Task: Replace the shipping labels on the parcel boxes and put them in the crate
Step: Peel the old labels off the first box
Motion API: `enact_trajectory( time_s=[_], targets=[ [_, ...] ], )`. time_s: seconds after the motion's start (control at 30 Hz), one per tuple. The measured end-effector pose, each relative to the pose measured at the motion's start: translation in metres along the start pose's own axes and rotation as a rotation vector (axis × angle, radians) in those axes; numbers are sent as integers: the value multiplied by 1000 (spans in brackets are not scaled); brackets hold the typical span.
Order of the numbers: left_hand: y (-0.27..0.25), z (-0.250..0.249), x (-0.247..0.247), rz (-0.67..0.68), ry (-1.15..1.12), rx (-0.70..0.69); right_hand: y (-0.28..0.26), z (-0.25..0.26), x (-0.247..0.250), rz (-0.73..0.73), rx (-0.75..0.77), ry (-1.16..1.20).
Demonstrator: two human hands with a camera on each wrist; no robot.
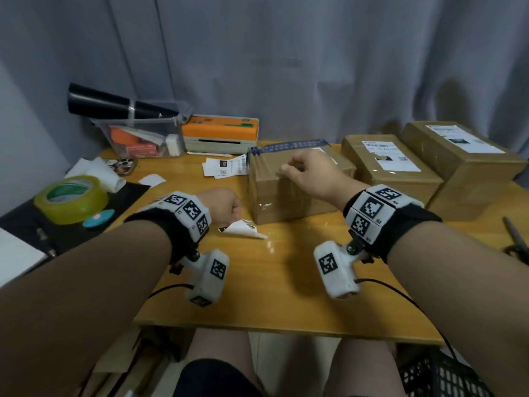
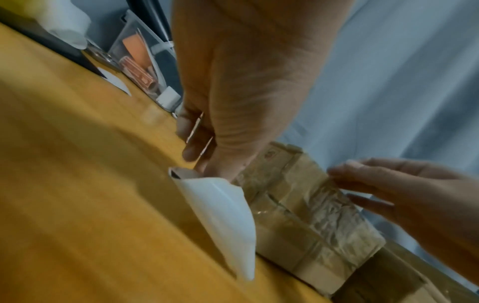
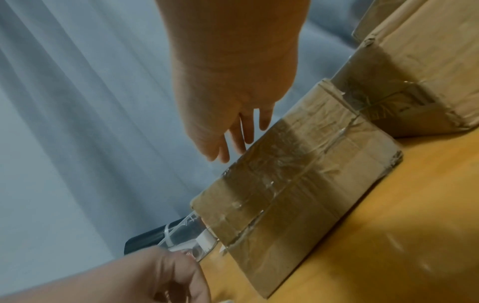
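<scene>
Left hand pinches the curled, peeled-off label just above the table, beside the near parcel box; right hand, fingers loosely extended, rests on the box top; discarding should proceed away from the box, keeping adhesive clear of the cardboard.

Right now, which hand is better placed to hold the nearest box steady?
The right hand: its fingers already rest on top of the nearest box. The left hand is busy, pinching a peeled label over the table.
</scene>
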State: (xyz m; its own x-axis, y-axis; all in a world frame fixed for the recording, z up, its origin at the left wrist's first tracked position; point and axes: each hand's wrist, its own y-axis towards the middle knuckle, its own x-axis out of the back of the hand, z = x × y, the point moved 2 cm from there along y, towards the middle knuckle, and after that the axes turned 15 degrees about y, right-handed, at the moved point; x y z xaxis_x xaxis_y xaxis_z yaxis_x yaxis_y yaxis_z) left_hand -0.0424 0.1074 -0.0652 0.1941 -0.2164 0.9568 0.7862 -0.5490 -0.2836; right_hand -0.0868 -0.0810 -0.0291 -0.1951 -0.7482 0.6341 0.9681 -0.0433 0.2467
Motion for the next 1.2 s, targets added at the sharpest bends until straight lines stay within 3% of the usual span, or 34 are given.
enact_trajectory(
  time_s=[0.1,0.23,0.33,0.43,0.57,0.67,0.77,0.87,0.93,1.07,1.2],
  targets=[
    [4,2,-13,-12,72,53,-5,-4,1,-45,-17,1],
    [3,2,-18,84,126,56,-7,-8,2,-25,-19,13],
    [-2,4,-9,37,120,58,-4,-7,3,-25,-35,23],
    [-2,7,6,-67,96,88,2,-4,11,-53,-36,-41],
    [2,2,45,-358,-22,113,14,-13,35,-91,-142,-204],
    [12,-14,70,-503,-82,39,18,-26,52,40,-250,-349],
    [30,-38,78,-417,14,-34,15,-37,57,189,-305,-374],
    [52,-60,73,-203,193,-67,19,-45,59,139,-302,-423],
    [64,-66,68,-129,212,-57,20,-44,62,106,-279,-426],
    [79,-66,63,-67,117,-39,22,-39,74,101,-204,-409],
    [85,-62,64,-90,105,-62,34,-44,76,152,-135,-449]
  ],
)
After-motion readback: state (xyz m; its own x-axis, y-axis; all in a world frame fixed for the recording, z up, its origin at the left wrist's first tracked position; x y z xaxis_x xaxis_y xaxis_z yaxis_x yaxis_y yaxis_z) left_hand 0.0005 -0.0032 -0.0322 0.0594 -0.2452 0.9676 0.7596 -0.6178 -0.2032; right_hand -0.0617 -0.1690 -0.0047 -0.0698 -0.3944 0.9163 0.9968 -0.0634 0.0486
